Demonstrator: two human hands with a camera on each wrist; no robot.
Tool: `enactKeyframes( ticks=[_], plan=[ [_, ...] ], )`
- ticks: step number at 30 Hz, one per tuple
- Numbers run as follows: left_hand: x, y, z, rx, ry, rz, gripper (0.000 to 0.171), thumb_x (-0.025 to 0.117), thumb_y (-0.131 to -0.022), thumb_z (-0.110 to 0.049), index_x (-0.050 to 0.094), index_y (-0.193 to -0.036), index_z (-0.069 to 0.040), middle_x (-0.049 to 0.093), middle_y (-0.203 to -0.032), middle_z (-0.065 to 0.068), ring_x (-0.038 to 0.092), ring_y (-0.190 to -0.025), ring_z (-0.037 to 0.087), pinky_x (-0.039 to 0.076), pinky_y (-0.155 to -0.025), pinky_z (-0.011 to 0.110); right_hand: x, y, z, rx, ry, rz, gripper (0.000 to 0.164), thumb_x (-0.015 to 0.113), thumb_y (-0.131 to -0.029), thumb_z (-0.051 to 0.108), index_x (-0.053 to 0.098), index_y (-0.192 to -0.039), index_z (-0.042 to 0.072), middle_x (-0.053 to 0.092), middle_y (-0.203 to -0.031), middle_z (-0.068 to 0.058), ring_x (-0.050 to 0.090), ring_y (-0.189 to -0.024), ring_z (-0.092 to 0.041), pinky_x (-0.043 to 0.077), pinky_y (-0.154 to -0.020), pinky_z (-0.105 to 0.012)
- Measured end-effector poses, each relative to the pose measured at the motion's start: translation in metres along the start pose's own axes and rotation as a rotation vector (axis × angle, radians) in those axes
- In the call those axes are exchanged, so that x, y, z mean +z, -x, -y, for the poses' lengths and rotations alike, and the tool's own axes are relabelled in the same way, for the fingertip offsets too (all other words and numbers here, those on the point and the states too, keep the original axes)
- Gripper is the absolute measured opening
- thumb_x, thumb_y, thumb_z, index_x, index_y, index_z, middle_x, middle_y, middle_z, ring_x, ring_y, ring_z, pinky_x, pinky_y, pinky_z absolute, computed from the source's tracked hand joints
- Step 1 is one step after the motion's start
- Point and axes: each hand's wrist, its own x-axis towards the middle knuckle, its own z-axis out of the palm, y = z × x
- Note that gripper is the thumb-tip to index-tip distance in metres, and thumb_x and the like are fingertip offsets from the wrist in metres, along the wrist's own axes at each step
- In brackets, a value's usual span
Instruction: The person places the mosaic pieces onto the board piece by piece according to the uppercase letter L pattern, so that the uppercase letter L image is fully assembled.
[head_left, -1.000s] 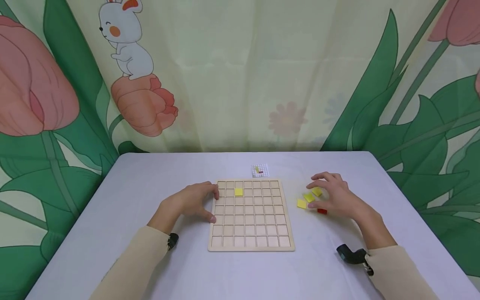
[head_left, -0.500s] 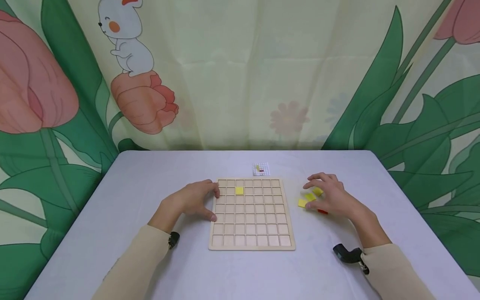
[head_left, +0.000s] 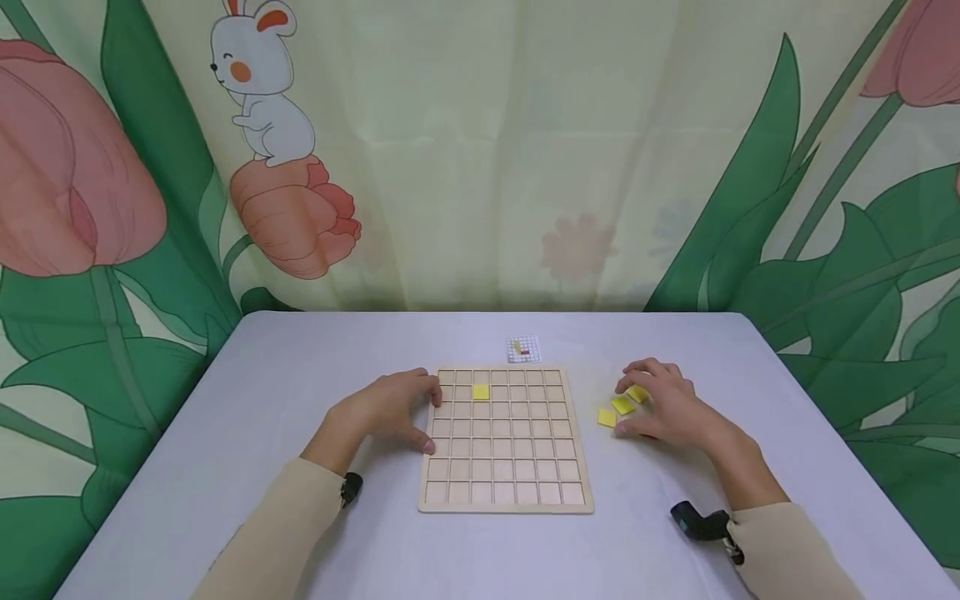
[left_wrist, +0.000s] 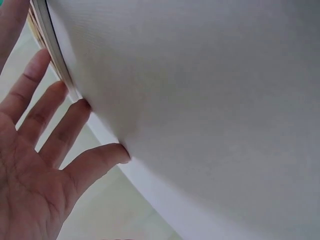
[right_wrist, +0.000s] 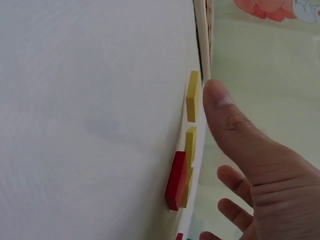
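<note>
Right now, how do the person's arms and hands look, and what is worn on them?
Both arms wear long beige sleeves that end at the wrists. The left hand and right hand are bare, with no gloves or rings visible. A small black camera sits at the right wrist, and a smaller black device at the left wrist.

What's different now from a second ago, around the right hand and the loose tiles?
The right hand has drawn in over the loose tiles; the red tile seen a second ago is now hidden beneath it in the head view. It holds nothing yet. The left hand still rests at the wooden grid board's left edge, and one yellow tile remains in the board.
</note>
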Motion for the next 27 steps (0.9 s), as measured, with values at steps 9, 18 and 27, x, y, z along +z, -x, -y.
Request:
enactKeyframes(
  ticks=[9, 18, 27],
  plan=[
    [0.000, 0.004, 0.000, -0.023, -0.013, -0.007, 0.059, 0.098, -0.064, -0.043, 0.061, -0.108, -0.029, 0.057, -0.116, -0.012, 0.055, -0.106, 0.015, 0.048, -0.099, 0.041, 0.008, -0.003, 0.002, -0.049, 0.038, 0.012, 0.057, 0.093, -0.065, 0.055, 0.067, -0.105, 0.022, 0.053, -0.139, -0.017, 0.040, -0.128, -0.047, 0.034, -0.095, -0.063],
    [0.003, -0.002, -0.007, 0.022, -0.009, -0.002, 0.059, 0.098, -0.065, -0.043, 0.060, -0.108, -0.028, 0.057, -0.114, -0.010, 0.054, -0.103, 0.015, 0.047, -0.098, 0.039, 0.007, 0.011, -0.004, -0.016, 0.041, 0.016, 0.053, 0.091, -0.069, 0.053, 0.068, -0.106, 0.023, 0.053, -0.140, -0.017, 0.039, -0.128, -0.047, 0.033, -0.095, -0.065],
    [0.001, 0.001, -0.004, -0.021, -0.005, 0.000, 0.059, 0.098, -0.064, -0.042, 0.061, -0.108, -0.028, 0.057, -0.115, -0.009, 0.054, -0.105, 0.016, 0.048, -0.099, 0.040, 0.012, 0.005, 0.001, -0.082, 0.010, 0.010, 0.031, 0.086, -0.084, 0.038, 0.072, -0.108, 0.024, 0.054, -0.139, -0.015, 0.039, -0.129, -0.045, 0.031, -0.099, -0.067]
  ],
)
